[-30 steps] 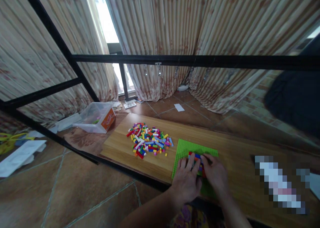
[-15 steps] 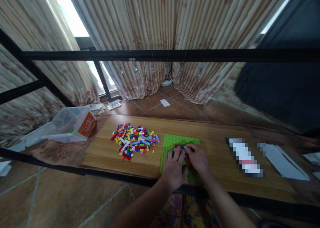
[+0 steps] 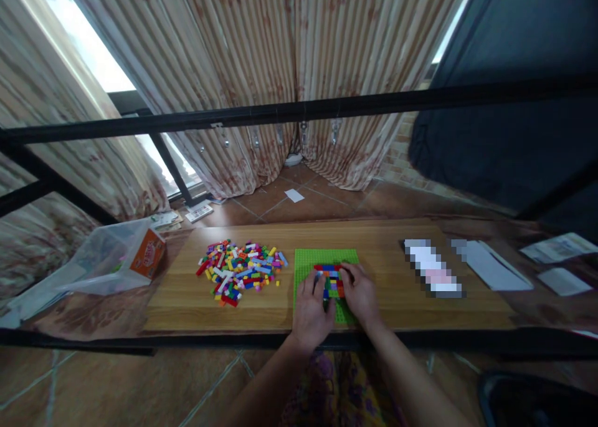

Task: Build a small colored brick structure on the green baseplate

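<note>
A green studded baseplate (image 3: 322, 255) lies on the wooden board in front of me. On it sits a small build of toy building bricks (image 3: 333, 276), with red and blue along its far row and light blue, yellow, green, purple and red nearer to me. My left hand (image 3: 312, 311) grips the left side of this build with curled fingers. From the right, my right hand (image 3: 362, 293) holds the build's other side, its fingertips at the far right corner. Both hands partly cover the bricks and the plate.
A pile of loose colourful bricks (image 3: 240, 270) spreads over the wooden board (image 3: 177, 302) to the left. Farther left lies a clear plastic box (image 3: 105, 252) with an orange label. A blurred-out item (image 3: 432, 268) and white papers (image 3: 498, 265) are to the right. A black rail (image 3: 261, 114) crosses beyond the board.
The view has turned a little, shifting the scene left. My fingers have spread from the top of the bricks to its sides, so more of the build shows between my hands.
</note>
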`<state>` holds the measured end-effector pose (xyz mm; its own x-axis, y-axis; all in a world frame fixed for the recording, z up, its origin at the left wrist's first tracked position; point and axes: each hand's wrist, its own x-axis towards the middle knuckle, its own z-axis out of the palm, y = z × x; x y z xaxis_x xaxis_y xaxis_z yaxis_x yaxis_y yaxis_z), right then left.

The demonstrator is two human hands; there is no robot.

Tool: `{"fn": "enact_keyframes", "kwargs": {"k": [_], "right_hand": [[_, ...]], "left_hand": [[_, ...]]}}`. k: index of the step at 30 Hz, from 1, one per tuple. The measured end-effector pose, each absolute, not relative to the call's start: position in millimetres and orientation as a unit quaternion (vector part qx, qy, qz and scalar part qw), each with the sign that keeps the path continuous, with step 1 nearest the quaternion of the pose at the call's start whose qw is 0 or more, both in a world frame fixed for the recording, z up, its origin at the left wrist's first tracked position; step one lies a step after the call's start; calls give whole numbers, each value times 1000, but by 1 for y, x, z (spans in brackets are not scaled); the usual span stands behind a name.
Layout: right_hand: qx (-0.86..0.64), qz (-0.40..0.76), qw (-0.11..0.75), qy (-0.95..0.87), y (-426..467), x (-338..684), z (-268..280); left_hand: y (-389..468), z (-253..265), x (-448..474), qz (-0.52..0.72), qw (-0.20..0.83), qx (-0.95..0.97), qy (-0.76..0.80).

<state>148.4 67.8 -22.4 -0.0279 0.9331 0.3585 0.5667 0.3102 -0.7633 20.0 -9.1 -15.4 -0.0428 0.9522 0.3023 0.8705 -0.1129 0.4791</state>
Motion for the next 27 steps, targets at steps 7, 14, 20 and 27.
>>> {"fn": "enact_keyframes", "kwargs": {"k": [7,14,20,27], "right_hand": [[-543,190,429,-696,69,149,-26],[-541,197,433,-694,68,149,-25],[-544,199,436,-689,67,148,-25],[-541,201,443,-686,67,147,-24]], "left_hand": [[-11,-6,24,225,40,715,661],[-9,-3,26,181,22,721,668],[-3,5,29,121,1,731,671],[1,1,32,125,-14,741,660]]}}
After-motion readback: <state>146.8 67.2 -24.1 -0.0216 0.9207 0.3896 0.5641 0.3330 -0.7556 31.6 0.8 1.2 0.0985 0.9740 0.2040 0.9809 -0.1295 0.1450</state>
